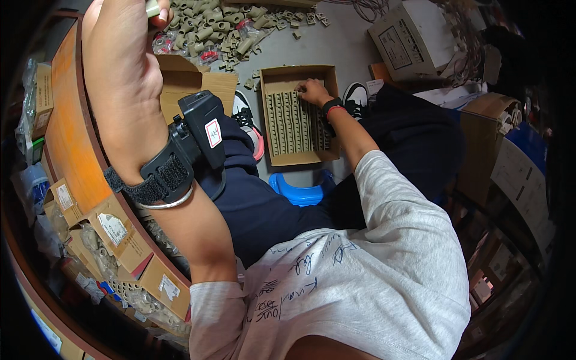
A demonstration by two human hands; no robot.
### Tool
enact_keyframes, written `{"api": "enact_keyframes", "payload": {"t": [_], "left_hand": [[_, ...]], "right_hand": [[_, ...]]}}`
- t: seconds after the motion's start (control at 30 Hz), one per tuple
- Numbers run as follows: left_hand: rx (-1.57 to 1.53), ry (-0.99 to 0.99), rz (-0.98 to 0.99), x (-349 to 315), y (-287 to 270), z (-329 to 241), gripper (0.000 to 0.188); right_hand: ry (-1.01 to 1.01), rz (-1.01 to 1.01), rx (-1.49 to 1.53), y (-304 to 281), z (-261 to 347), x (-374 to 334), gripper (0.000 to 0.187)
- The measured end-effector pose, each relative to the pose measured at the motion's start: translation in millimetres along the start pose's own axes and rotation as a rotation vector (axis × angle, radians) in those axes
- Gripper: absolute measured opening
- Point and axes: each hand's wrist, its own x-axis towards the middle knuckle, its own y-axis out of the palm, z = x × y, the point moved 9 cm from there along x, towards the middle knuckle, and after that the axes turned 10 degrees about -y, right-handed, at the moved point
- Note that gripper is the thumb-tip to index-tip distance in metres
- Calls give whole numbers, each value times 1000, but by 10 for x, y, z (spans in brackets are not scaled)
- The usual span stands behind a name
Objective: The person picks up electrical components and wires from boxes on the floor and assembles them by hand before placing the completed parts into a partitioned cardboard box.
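Note:
My left hand (123,25) is raised at the upper left, partly cut off by the picture's top edge. A small pale plastic piece (152,8) shows between its closed fingers. Over the far part of an open cardboard box (301,159) is my right hand (313,92). Its fingers are bent down at the far end of tight rows of small beige plastic pieces (293,125). What lies between those fingertips is hidden. The box stands on the floor between my feet.
A heap of beige pipe fittings (210,27) covers the floor beyond, with small square pieces beside it. Boxes and bagged parts line an orange-brown board (75,129) at left. A white carton (408,39) stands far right. A blue plastic object (297,191) lies nearer me.

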Motion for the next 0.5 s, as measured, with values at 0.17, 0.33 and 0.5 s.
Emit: {"api": "enact_keyframes", "payload": {"t": [0.17,0.33,0.5], "left_hand": [[6,-41,30,-4,69,35,27],[6,-41,26,4,77,36,27],[0,-147,-53,10,32,72,25]], "right_hand": [[-4,-58,-12,4,-9,22,25],[10,-87,39,36,-21,59,19],[29,-93,69,14,-26,51,18]]}}
